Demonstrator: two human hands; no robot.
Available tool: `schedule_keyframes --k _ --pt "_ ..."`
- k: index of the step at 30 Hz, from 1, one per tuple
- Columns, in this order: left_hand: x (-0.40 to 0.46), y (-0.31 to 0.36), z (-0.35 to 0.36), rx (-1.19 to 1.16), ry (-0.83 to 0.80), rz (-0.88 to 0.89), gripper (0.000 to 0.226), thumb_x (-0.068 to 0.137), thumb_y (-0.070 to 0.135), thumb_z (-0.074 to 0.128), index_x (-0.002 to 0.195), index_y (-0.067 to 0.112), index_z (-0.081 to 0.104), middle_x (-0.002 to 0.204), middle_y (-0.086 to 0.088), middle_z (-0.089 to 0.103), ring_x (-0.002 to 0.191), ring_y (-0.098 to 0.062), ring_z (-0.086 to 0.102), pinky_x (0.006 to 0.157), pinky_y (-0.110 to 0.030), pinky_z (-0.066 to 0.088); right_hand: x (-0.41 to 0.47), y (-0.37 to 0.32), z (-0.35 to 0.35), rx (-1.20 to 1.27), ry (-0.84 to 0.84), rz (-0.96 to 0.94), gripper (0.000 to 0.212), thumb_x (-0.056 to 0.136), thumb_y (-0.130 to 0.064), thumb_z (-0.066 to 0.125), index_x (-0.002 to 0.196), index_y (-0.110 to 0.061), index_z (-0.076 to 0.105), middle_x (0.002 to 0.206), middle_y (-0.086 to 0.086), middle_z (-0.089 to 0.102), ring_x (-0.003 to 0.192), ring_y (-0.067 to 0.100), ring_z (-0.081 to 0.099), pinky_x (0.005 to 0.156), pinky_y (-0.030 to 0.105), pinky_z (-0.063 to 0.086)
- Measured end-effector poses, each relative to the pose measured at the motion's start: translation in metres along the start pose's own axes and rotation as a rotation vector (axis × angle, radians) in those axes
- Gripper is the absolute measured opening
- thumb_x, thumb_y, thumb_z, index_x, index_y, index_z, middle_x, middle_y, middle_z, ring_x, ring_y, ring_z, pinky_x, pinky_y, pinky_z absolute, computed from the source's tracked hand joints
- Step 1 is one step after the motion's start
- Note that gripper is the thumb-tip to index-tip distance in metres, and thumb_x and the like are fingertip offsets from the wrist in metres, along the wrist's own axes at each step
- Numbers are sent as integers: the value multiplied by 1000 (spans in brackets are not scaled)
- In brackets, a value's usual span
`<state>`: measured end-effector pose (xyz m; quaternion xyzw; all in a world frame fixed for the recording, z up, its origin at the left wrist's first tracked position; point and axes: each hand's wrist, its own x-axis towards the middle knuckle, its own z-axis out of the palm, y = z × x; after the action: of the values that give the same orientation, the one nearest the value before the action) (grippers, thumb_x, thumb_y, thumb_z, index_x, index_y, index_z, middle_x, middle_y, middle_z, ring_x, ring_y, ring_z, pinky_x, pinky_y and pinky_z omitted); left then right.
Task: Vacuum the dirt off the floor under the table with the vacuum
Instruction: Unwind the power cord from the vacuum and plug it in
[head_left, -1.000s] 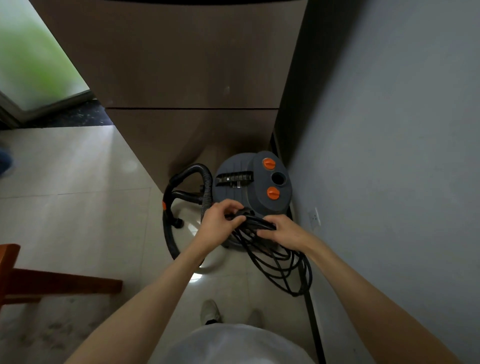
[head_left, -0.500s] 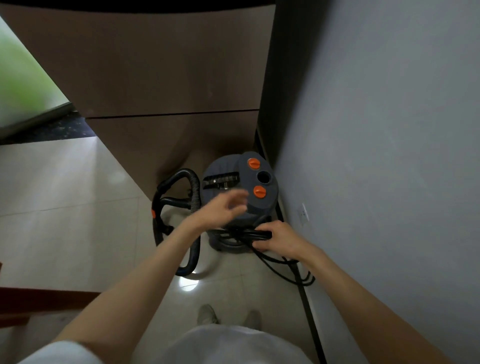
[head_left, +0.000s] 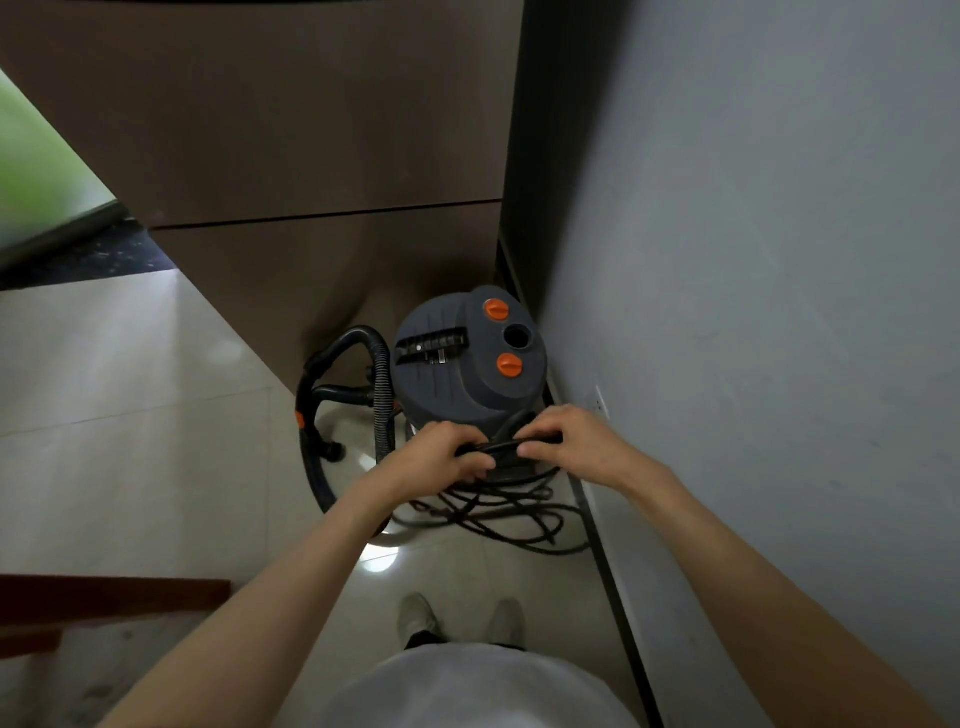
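Both hands on the vacuum's cord bundle

The grey vacuum (head_left: 467, 358) sits on the tile floor (head_left: 130, 415) in the corner between cabinet (head_left: 311, 156) and wall (head_left: 753, 312). Left hand (head_left: 441, 457) and right hand (head_left: 576, 441) each curl around the black cord (head_left: 501, 448), loose loops lying below, hose (head_left: 382, 384) to the left.

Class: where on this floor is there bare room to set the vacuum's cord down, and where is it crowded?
Bare tiles lie left of the hose, and between the shoes and cord. Crowded: between vacuum and wall, where both hands grip cord.
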<state>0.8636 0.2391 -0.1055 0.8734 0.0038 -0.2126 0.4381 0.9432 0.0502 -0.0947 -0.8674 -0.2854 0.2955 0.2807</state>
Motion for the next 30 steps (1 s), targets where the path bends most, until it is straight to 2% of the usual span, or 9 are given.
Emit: schedule_keyframes --k 3,7,11,14,16,19,21,26,30 --pt "-1 9 -3 -141 11 -28 13 93 21 56 88 13 63 76 -4 68 65 -9 66 64 -23 54 -7 -2 -13 9 94 -6 21 87 -18 67 106 -11 73 92 -3 58 91 11 53 86 24 40" --pt "0 5 0 157 -2 39 16 94 31 53 82 26 64 79 2 66 72 -7 61 68 -28 51 -17 -5 -12 -48 103 -7 23 89 -19 64 110 -12 72 93 2 59 88 11 52 82 21 38" --pt "-2 6 7 232 42 60 19 94 31 51 90 21 67 81 0 65 77 -13 60 74 -38 51 -22 -2 -6 -156 193 -15 25 89 -23 64 112 -14 71 99 3 55 97 16 48 83 17 30" --pt "-1 11 9 240 92 57 22 95 31 49 84 18 64 75 -3 64 72 -15 60 70 -39 51 -24 1 -4 -301 390 -55 22 84 -29 69 103 -19 75 84 0 46 90 22 47 78 29 38" --pt "-1 16 10 202 134 54 23 95 31 50 81 17 63 75 -1 66 72 -12 61 71 -35 50 -25 -1 -3 -367 533 -59 20 81 -33 71 95 -20 77 73 7 59 79 30 57 66 33 41" --pt "0 21 9 71 173 26 22 95 28 52 82 15 64 76 0 67 75 -8 63 73 -28 50 -23 -1 -1 -286 535 92 26 85 -36 67 102 -17 74 83 11 73 81 28 65 68 31 44" --pt "1 20 7 43 124 21 20 94 25 53 82 14 64 77 -2 66 76 -11 63 73 -29 49 -20 -3 2 67 470 164 17 87 -21 66 102 -14 71 85 9 71 83 19 64 76 28 46" --pt "7 18 16 -6 -25 31 22 93 24 54 72 21 57 69 3 62 65 -4 57 65 -18 45 -3 -15 3 1670 471 363 12 98 -6 47 99 0 57 91 17 68 88 23 63 81 31 53" --pt "27 4 18 18 -7 -51 20 94 23 53 77 17 59 72 2 62 70 -9 59 67 -19 44 15 7 8 2019 443 464 15 98 -14 49 95 -2 58 70 9 71 81 17 60 63 25 58"
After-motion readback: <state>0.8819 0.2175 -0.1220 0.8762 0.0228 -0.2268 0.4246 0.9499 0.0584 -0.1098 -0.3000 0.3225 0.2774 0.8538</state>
